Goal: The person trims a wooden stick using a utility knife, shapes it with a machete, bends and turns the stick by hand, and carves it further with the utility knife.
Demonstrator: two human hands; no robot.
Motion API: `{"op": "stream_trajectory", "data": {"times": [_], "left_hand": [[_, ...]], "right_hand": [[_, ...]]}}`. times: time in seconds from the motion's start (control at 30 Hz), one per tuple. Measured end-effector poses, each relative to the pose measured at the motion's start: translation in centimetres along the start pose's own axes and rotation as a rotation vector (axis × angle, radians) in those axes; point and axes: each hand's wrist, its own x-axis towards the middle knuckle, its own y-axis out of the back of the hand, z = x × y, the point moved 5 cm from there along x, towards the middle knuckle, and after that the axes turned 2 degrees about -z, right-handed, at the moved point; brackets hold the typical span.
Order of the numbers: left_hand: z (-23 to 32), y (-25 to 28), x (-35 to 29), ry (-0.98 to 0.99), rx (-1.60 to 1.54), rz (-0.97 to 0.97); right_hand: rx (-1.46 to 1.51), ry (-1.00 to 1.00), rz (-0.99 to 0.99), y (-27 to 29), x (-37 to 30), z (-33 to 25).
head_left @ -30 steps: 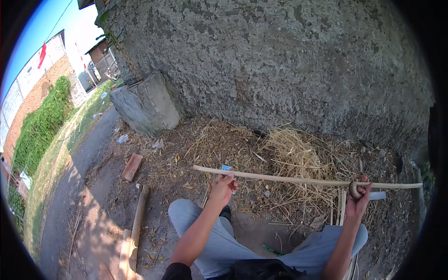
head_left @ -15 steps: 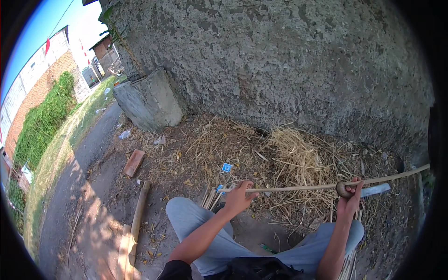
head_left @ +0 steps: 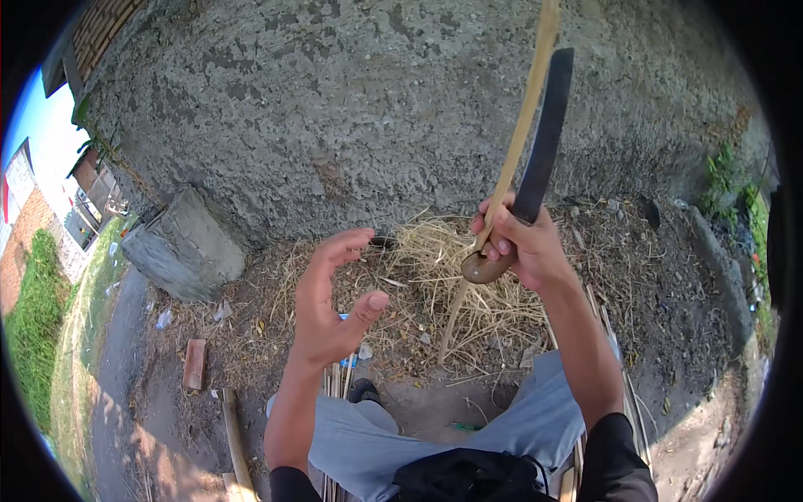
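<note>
My right hand (head_left: 529,243) is closed round the brown wooden handle (head_left: 488,267) of a machete, whose dark blade (head_left: 548,134) points up. The same fingers pinch a long pale bamboo strip (head_left: 519,138). That strip runs beside the blade, past the top of the picture, and its lower end hangs over the straw. To the left, my left hand (head_left: 324,301) is raised with nothing in it, thumb and fingers spread apart. Several thin bamboo strips (head_left: 336,381) lie by my left leg, and more lie by my right leg.
A rough grey wall (head_left: 335,125) rises in front, with a concrete block (head_left: 188,243) at its left. Shavings are heaped (head_left: 435,251) at its foot. A brick (head_left: 194,364) and a bamboo pole (head_left: 235,439) lie at left; a small green object (head_left: 467,427) lies between my legs.
The bamboo strip has swung from nearly level to upright in my right hand, and the machete blade now shows. My left hand has let go of the strip and lifted. The view has turned right.
</note>
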Motion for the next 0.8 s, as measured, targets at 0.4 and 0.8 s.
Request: {"op": "stream_trajectory", "data": {"times": [0.4,0.8], "left_hand": [[6.9,2.4,12.6,0.041,-0.244,0.168],[6.6,2.9,11.1,0.380,-0.272,0.542]], "right_hand": [[-0.093,-0.395,-0.445,-8.3,-0.8,5.8],[-0.572,-0.439,0.019,-1.2,-10.3,5.9]]}}
